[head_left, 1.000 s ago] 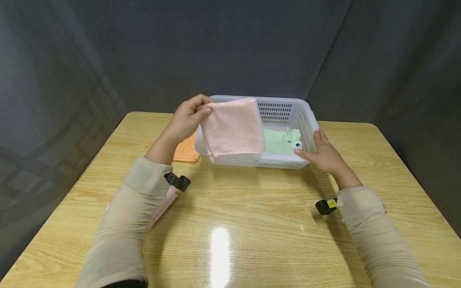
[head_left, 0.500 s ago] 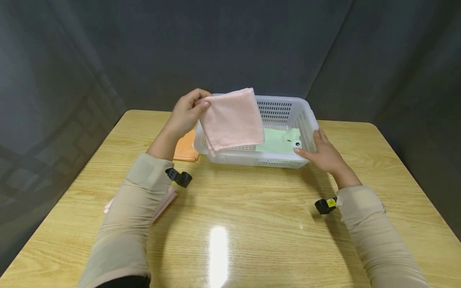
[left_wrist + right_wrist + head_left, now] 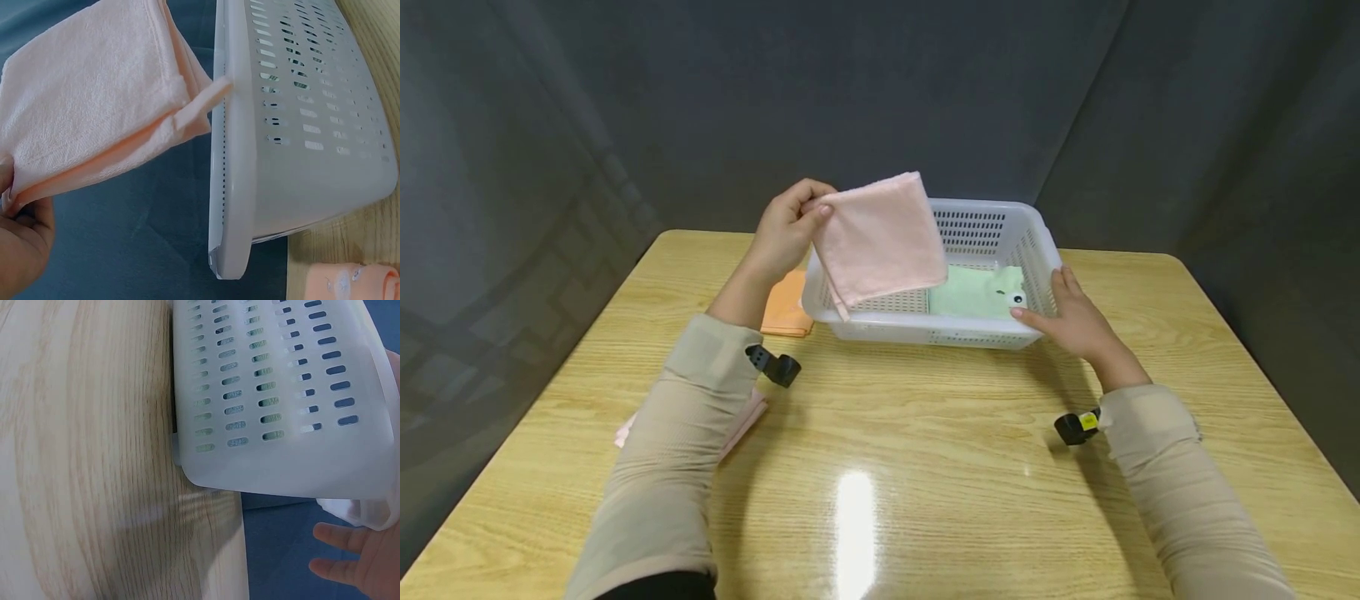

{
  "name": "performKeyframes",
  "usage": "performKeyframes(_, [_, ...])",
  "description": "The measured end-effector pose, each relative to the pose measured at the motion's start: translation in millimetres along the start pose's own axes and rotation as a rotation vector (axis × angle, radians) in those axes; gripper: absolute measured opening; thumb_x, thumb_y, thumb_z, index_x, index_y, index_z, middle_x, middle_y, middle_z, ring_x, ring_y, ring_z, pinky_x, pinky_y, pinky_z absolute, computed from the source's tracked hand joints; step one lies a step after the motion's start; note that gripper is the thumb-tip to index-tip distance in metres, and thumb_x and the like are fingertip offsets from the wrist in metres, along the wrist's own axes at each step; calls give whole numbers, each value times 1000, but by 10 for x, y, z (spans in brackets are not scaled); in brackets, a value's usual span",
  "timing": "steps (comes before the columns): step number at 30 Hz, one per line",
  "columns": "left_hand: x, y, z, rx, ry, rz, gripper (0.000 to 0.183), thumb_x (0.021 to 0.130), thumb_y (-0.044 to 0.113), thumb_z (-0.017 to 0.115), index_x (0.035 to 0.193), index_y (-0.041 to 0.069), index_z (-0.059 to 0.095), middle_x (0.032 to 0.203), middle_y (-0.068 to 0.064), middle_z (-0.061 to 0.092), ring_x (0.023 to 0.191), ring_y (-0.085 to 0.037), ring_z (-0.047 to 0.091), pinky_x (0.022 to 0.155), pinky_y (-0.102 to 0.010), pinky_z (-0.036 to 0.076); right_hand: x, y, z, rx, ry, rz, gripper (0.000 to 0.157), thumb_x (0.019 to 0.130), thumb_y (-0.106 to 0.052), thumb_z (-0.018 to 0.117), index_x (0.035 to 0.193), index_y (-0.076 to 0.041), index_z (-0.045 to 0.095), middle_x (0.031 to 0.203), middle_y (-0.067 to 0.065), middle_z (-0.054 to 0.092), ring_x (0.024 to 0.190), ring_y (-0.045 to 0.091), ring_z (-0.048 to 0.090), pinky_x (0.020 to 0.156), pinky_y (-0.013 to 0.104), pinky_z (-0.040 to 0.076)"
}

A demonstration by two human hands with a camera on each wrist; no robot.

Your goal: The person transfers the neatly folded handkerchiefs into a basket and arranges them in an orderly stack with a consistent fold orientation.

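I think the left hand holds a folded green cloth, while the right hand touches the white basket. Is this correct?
Not entirely. The folded cloth held by the left hand is pink, not green; the head view shows this. The right hand does touch the white basket.

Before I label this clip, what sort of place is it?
Probably a recording booth: a dark backdrop around a wooden table, and two wrist cameras.

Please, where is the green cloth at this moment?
In the head view, the green cloth lies inside the white basket, toward its right end, near the right hand; the pink cloth is to its left.
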State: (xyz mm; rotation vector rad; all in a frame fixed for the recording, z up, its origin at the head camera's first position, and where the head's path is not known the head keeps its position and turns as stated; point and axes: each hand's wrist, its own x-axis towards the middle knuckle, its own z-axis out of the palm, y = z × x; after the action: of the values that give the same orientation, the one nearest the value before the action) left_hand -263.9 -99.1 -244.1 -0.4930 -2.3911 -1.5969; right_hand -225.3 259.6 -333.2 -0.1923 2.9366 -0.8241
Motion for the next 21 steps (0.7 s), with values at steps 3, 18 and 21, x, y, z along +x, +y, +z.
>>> performKeyframes(3, [27, -25, 0, -10, 17, -13, 17, 87, 8, 48, 101, 0, 55, 91, -8, 51, 80, -14, 45, 66, -23, 38, -1, 2, -1, 1, 0, 1, 99, 79, -58, 45, 133, 2, -13, 138, 13, -23, 124, 40, -6, 94, 58, 8])
performKeyframes(18, [82, -73, 2, -83, 54, -50, 17, 88, 10, 47, 101, 1, 54, 90, -6, 50, 79, -14, 45, 66, -23, 39, -7, -8, -1, 7, -3, 12, 99, 78, -59, 45, 133, 0, -13, 138, 13, -23, 124, 42, -4, 92, 60, 9])
performKeyframes(21, [89, -73, 8, -91, 54, -57, 17, 88, 9, 47, 100, 1, 54, 90, -6, 50, 79, -14, 45, 66, -23, 39, -6, -4, -1, 5, -1, 7, 99, 78, -58, 45, 133, 0, -13, 138, 13, -23, 124, 42, -4, 92, 60, 9])
